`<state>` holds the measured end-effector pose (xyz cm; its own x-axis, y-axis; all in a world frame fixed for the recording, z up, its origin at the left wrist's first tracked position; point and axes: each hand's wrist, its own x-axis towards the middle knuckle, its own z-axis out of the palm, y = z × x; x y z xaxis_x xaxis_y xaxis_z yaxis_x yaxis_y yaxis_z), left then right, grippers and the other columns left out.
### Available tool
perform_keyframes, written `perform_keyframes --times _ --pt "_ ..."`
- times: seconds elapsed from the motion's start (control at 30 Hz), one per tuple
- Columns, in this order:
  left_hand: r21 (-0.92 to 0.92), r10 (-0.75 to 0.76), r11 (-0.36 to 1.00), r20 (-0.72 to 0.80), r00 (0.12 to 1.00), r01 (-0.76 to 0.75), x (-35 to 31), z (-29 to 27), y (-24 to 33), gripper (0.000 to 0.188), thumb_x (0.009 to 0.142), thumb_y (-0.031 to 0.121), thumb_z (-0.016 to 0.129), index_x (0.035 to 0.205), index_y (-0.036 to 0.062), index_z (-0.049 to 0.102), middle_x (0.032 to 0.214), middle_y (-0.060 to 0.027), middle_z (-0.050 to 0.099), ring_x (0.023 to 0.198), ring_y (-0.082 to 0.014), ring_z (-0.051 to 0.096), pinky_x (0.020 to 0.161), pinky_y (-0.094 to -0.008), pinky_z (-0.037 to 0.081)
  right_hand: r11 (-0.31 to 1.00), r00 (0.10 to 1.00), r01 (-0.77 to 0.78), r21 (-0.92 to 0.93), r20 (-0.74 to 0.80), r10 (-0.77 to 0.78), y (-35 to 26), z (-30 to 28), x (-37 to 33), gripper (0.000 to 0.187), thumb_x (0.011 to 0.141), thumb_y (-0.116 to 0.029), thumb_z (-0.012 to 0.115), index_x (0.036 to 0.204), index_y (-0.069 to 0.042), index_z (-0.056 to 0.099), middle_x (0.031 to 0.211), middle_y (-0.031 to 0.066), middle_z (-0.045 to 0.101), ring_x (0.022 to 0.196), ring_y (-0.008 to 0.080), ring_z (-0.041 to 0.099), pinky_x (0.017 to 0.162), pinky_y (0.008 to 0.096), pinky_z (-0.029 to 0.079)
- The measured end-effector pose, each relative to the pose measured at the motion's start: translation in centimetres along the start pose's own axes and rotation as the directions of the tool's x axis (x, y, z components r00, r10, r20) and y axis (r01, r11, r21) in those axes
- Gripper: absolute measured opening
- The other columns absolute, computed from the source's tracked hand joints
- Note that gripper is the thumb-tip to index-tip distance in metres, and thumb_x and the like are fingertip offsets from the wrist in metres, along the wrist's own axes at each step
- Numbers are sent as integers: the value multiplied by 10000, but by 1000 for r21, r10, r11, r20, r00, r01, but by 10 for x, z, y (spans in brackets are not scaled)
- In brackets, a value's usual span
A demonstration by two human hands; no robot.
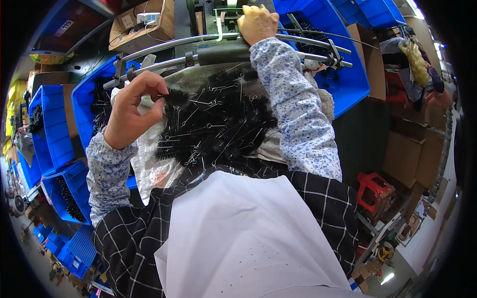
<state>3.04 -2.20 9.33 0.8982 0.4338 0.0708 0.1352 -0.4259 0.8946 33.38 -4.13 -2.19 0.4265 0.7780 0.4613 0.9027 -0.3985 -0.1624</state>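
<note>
A heap of black twisted-wire brushes [213, 124] with looped metal wire ends lies across my lap, on whitish sheeting [151, 169]. At the heap's left edge my left hand [136, 107] is closed in a pinch, thumb and forefinger at the end of a black bristle brush [178, 96]. My right hand [258, 25] reaches far forward to the machine [226, 20], its fingers curled down beside a pale green strip [218, 26]. Whatever those fingers grip is hidden beneath them. Two metal rails [171, 62] cross between the machine and the heap.
Blue bins holding black brushes stand left [82, 99] and right [355, 82] of the heap. An open cardboard box [141, 30] sits at the far left. A red stool [372, 191] is at the right, near cardboard boxes [405, 154]. More blue bins [54, 129] line the left side.
</note>
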Motion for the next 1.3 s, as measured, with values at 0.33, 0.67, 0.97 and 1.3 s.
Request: perform_keyframes --times 0.33,0.67,0.97,1.3 --pt "-194 -67 980 -145 987 38 4 0 -8 223 766 -48 532 976 15 496 922 -6 509 830 -83 513 763 -222 415 998 971 -70 2 228 68 124 -12 18 317 783 -347 549 1022 -159 641 963 104 634 908 286 598 777 399 463" --pt "-144 25 989 -10 1000 -26 22 18 -6 178 777 -4 554 947 19 505 875 -19 543 808 -103 565 746 -235 453 978 997 -56 -199 43 65 147 -86 28 157 789 -205 572 901 -125 648 854 122 606 834 303 592 740 424 470" --pt "-13 164 985 -259 952 -173 44 59 -8 195 726 -23 581 910 6 523 871 -60 546 776 -138 592 712 -250 469 624 674 -281 729 613 -412 -44 -138 -66 317 882 -347 478 1002 -80 602 826 139 637 767 271 624 670 368 478" --pt "478 -280 877 591 757 -49 -18 71 -42 343 766 195 608 1026 23 465 907 -169 577 853 -329 577 736 -403 474 976 993 112 -186 69 -100 57 -35 0 272 797 -192 584 1067 -190 616 859 52 625 836 227 590 727 386 454"
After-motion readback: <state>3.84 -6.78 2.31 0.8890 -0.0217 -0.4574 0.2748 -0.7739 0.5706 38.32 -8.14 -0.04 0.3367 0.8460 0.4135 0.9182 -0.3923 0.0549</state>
